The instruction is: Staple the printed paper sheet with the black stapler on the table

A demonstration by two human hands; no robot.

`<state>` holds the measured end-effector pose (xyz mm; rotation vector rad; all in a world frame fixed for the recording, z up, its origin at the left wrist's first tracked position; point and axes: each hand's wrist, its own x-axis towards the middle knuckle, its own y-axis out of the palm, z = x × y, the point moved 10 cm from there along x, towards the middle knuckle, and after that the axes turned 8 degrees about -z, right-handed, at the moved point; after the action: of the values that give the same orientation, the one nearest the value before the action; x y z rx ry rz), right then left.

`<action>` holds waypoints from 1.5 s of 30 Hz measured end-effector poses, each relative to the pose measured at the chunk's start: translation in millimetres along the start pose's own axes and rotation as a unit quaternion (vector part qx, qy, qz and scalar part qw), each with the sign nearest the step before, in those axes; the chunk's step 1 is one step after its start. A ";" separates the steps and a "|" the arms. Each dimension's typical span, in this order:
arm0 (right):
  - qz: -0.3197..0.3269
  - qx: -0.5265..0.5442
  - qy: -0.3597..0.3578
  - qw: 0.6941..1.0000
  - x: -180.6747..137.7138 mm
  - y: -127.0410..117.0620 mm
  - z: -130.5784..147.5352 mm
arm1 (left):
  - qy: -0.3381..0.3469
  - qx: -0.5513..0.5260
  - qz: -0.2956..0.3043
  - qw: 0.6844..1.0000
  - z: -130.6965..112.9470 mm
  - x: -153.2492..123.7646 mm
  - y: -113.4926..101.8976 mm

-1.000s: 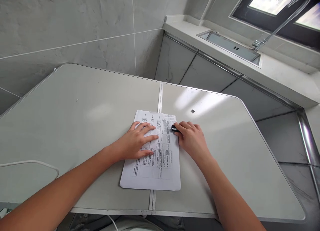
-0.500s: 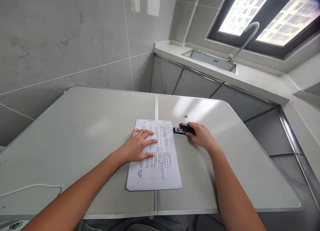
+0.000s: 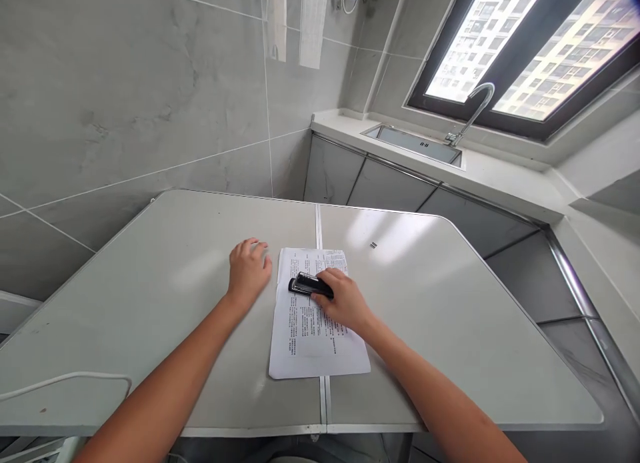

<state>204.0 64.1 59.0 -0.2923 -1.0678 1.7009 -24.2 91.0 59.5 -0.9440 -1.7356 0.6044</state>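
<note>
A printed sheet of paper (image 3: 310,336) lies on the grey folding table (image 3: 175,283), across its middle seam. My right hand (image 3: 345,301) grips a small black stapler (image 3: 307,285) over the upper part of the sheet. My left hand (image 3: 249,266) rests on the bare tabletop just left of the paper's top corner, fingers curled downward and holding nothing that I can see.
A white cable (image 3: 65,381) loops over the table's near left edge. Two staples or a small dark mark (image 3: 373,245) lie on the table's right half. A counter with a sink (image 3: 415,143) and tap (image 3: 473,109) runs behind, under a window.
My right hand carried the stapler from right of the sheet to over its upper left part. My left hand slid off the paper onto the table to its left. The view tilted up.
</note>
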 end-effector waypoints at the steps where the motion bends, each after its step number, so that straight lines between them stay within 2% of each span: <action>1: 0.022 -0.002 -0.003 1.000 -0.7 7.5 1.9 | -0.026 0.022 -0.010 0.999 12.1 1.7 -0.3; 3: 0.053 -0.003 -0.010 0.999 -0.4 12.5 -0.1 | -0.054 0.057 -0.007 0.997 28.3 2.9 3.3; 5: 0.077 -0.006 -0.017 0.997 1.0 7.5 -7.6 | -0.064 0.080 0.016 0.995 36.3 2.3 10.8; 9: 0.127 -0.018 -0.003 0.992 -2.4 -18.4 -38.9 | -0.074 0.090 0.052 0.992 39.2 -0.6 23.0; 13: 0.170 -0.022 0.050 0.984 -16.0 -50.2 -81.9 | -0.077 0.107 0.057 0.990 37.0 -1.3 25.7; 16: 0.207 -0.015 0.070 0.976 -26.0 -63.7 -101.8 | -0.074 0.118 0.055 0.989 35.5 -0.8 25.5; 23: 0.238 -0.029 0.076 0.968 -33.5 -70.1 -106.7 | -0.070 0.128 0.048 0.988 34.4 0.0 23.9; 26: 0.245 0.003 0.072 0.967 -32.7 -75.5 -109.7 | -0.063 0.139 0.047 0.987 33.4 0.0 23.7; 28: 0.201 0.046 0.078 0.975 -26.2 -86.6 -122.2 | -0.057 0.142 0.047 0.987 32.2 0.3 23.4; 29: 0.141 0.055 0.093 0.984 -20.5 -97.7 -135.6 | -0.054 0.143 0.047 0.987 31.3 0.6 23.1; 31: -0.029 0.020 0.150 0.988 -14.3 -128.3 -174.6 | -0.051 0.147 0.047 0.987 29.8 1.3 22.1; 32: -0.110 -0.020 0.187 0.976 -17.1 -143.1 -195.6 | -0.051 0.148 0.048 0.987 29.2 1.7 21.5; 33: -0.165 -0.060 0.219 0.960 -22.0 -152.3 -213.9 | -0.051 0.148 0.048 0.986 28.7 2.0 21.0; 34: -0.191 -0.089 0.244 0.947 -26.3 -155.5 -229.4 | -0.051 0.148 0.048 0.987 28.2 2.3 20.5; 36: -0.195 -0.115 0.272 0.935 -30.9 -151.8 -251.7 | -0.051 0.146 0.047 0.987 27.4 2.8 19.8; 38: -0.190 -0.120 0.280 0.933 -32.1 -147.0 -262.8 | -0.049 0.146 0.047 0.987 27.3 2.8 20.2; 45: -0.192 -0.134 0.281 0.931 -30.7 -143.9 -267.1 | -0.055 0.144 0.046 0.987 33.0 2.4 23.9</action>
<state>481.6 179.3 7.5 -0.6557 -0.8498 1.0251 -48.0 107.8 31.0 -0.8014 -1.6521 0.9550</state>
